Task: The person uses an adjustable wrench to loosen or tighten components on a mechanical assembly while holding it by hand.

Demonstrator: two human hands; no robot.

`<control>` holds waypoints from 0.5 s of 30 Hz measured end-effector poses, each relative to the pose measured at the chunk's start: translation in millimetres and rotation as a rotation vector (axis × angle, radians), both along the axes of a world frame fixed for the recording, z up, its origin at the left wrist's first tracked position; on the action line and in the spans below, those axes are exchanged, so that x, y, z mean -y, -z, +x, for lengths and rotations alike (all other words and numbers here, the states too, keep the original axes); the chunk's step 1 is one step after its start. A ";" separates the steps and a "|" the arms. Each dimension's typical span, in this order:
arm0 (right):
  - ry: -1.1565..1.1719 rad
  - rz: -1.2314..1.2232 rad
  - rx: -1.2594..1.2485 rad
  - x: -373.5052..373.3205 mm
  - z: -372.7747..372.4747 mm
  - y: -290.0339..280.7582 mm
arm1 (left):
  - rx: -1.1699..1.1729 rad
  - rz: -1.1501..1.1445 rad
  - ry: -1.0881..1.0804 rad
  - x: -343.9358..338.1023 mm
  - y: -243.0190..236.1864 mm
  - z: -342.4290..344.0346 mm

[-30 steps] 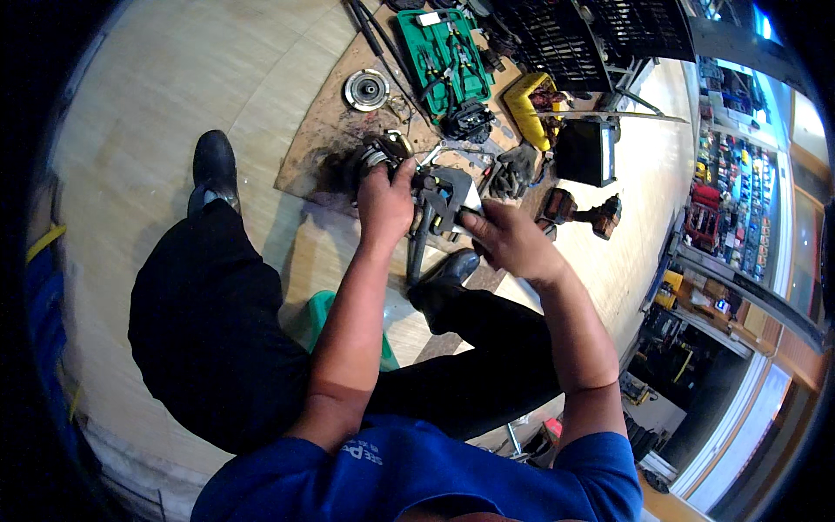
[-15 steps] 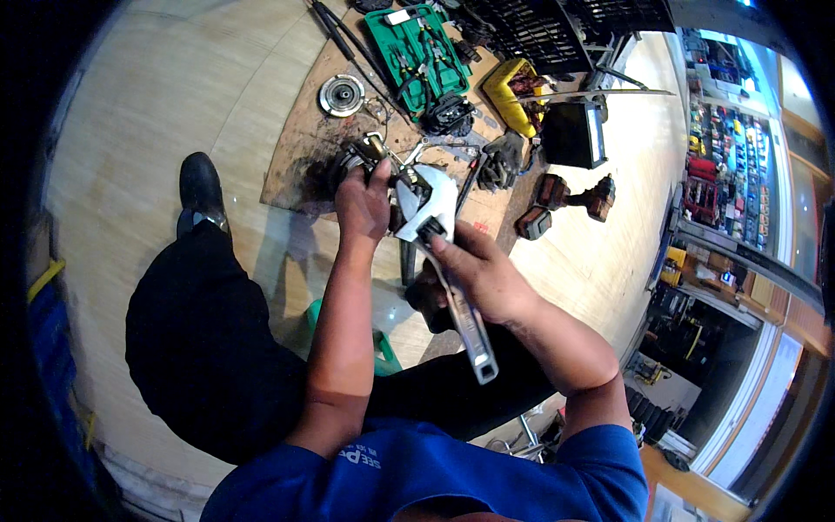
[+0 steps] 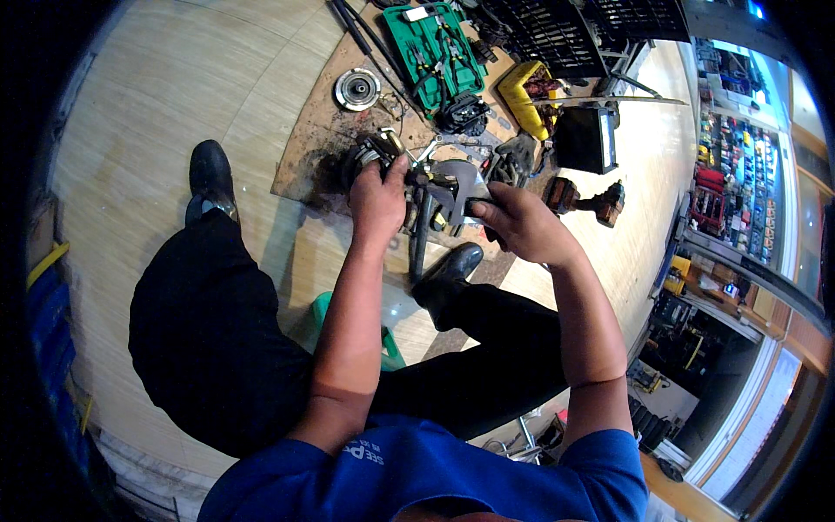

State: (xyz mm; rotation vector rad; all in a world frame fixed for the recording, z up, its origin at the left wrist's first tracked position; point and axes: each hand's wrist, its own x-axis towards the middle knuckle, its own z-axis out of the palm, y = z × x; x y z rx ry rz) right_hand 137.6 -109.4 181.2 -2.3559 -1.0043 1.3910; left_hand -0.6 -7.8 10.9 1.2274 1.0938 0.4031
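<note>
My left hand [image 3: 380, 200] is closed around a dark, greasy metal part [image 3: 374, 150] with a shaft jutting to the right. My right hand [image 3: 520, 224] grips a large silver adjustable wrench [image 3: 470, 190] just behind its head. The wrench's jaws sit at the right end of the shaft; whether they clamp it I cannot tell. My fingers hide most of the wrench handle. Beneath the hands, a dark upright bar [image 3: 421, 235] shows. A round metal disc part [image 3: 357, 90] lies beyond my left hand on a stained brown board [image 3: 300, 161].
An open green tool case [image 3: 396, 35] with pliers lies at the far side. To its right are a yellow tray [image 3: 519, 97], a black box [image 3: 581, 139], dark gloves [image 3: 522, 152] and cordless power tools [image 3: 606, 205]. My boots [image 3: 211, 174] flank the work; a green stool [image 3: 391, 350] shows below.
The wrench has swung away from me and to the right, its handle no longer pointing toward my body. My right hand moved farther out with it; my left hand kept its hold.
</note>
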 end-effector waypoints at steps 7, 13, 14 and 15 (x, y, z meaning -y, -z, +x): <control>-0.117 -0.001 0.017 -6.1 4.7 12.7 | -0.013 0.003 -0.003 -1.2 -5.0 -0.2; -0.172 0.016 0.019 -7.7 10.3 17.0 | 0.000 0.011 -0.010 -1.3 -5.9 -0.8; -0.177 0.025 0.021 -9.5 10.3 15.2 | 0.008 0.016 -0.015 -1.3 -6.8 -0.7; -0.181 0.035 0.024 -10.7 10.5 14.1 | 0.009 0.018 -0.013 -1.2 -6.0 -0.4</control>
